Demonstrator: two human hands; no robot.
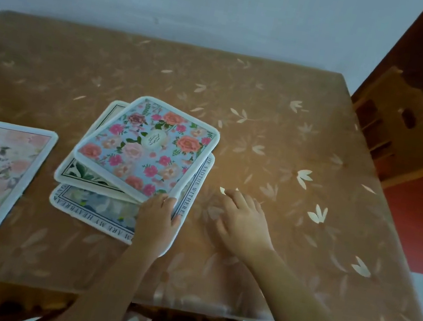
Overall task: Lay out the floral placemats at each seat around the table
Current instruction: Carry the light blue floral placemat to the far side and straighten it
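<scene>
L hand (pixel 158 218) grips near corner of top blue placemat (pixel 148 147) on stack (pixel 90 210), centre-left of table (pixel 295 118). R hand (pixel 242 218) flat, empty, beside stack. Lift corner only; peel one mat w/o dragging those below.

Both bare forearms reach in over the near edge of the tabletop (pixel 298 104). The left hand (pixel 158 221) curls its fingers over the near corner of the top placemat (pixel 145 146). The right hand (pixel 244 219) rests palm down beside it, fingers relaxed.
</scene>
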